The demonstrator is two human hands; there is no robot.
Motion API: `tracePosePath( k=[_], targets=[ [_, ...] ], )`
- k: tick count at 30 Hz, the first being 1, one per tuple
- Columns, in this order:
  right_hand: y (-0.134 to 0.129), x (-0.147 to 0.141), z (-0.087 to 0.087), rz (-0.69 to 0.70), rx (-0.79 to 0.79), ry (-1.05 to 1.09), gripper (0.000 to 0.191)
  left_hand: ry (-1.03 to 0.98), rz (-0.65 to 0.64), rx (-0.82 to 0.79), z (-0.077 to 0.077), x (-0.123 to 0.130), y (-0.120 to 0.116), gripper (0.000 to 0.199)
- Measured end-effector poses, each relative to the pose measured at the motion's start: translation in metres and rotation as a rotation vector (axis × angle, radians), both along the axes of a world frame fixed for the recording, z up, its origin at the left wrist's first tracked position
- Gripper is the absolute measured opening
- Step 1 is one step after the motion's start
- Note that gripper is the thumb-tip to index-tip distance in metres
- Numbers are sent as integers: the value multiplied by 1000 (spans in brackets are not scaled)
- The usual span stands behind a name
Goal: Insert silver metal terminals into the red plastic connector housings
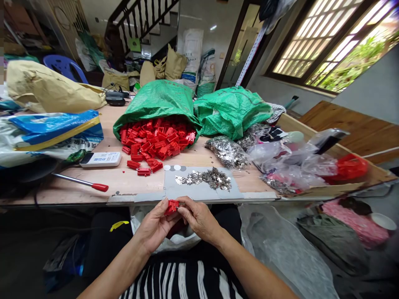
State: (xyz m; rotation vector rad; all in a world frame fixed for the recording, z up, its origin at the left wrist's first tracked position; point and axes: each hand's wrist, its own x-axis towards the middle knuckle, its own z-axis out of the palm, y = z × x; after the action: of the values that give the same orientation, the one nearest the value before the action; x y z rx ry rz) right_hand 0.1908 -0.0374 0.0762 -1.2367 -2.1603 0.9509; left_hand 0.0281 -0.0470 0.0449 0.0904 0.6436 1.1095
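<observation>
One long wooden worktop (pixel 109 180) spreads out before us, and on it a green woven sack (pixel 158 99) lies on its side, spilling a heap of red plastic pieces (pixel 156 139) onto the boards. Another green woven sack (pixel 233 112) sits slumped just to its right. Beside the heap we see a plastic bag of silver metal bits (pixel 227 151), and nearer us a grey mat (pixel 199 192) carries a loose strip of silver bits (pixel 204 177). Toward our left lie a white handheld device (pixel 100 159) and a red-handled screwdriver (pixel 100 187). Just past the worktop's front edge, above our striped shirt (pixel 183 282), our left hand (pixel 154 226) and right hand (pixel 199 220) meet with fingers curled, both holding a small red plastic piece (pixel 172 207) between them, well apart from the heap.
</observation>
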Motion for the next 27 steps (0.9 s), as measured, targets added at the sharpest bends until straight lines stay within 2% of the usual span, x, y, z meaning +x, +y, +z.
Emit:
tracePosePath(
  k=[5,8,10,12,15,17,19,23,27],
  targets=[
    [4,-1,-9,-40,61,-19,24,-33,-3,-21,-4,2,-2,14],
    [10,-2,-20,-47,8,88,34,-18,-43,24,-10,1,-6,8],
    [16,-4,-28,-40,-39,135,37,6,-30,54,-15,0,-8,12],
    [23,-7,-33,-25,-81,143,36,74,-10,79,-21,-3,-8,18],
    [37,-16,-34,-32,-94,107,31,337,-11,121,-35,-7,-8,24],
    [49,-23,-31,-79,-50,38,23,567,-19,174,-45,-10,-7,26],
    [60,-32,-26,-105,27,-31,16,696,-55,195,-54,-13,-6,32],
    [84,-57,-19,-2,180,-121,20,774,-110,225,-62,-17,-6,33],
    [109,-94,-20,107,286,-239,30,816,-116,247,-66,-19,-7,30]
  ],
)
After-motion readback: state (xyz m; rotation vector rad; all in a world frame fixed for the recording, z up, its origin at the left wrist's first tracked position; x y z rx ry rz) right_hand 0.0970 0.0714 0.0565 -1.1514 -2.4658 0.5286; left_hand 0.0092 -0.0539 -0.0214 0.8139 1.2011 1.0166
